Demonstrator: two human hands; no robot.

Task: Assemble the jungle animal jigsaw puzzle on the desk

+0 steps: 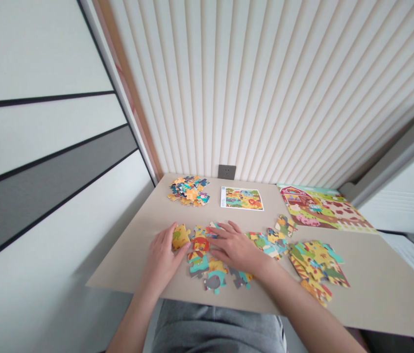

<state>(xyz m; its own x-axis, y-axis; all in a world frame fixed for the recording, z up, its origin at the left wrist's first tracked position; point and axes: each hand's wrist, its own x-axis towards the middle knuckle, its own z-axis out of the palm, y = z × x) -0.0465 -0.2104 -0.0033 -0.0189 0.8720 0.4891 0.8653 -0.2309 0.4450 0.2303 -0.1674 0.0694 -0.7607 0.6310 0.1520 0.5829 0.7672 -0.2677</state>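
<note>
My left hand [163, 255] holds a yellow puzzle piece [181, 236] between thumb and fingers, at the left edge of a loose group of pieces. Right beside it lies a piece with a red animal face [200, 244]. My right hand [231, 245] rests palm down with fingers spread over pieces in the middle, partly covering them. Below the hands are a teal and grey piece [214, 281] and another grey piece [239, 277]. More pieces [265, 243] extend to the right of my right hand.
A mixed pile of pieces [189, 191] sits at the table's back left. Behind my hands lies a picture card [242, 198]. At the back right is a farm picture [320, 208], with a heap of pieces [317, 262] in front. The table [126, 264] meets a ribbed wall.
</note>
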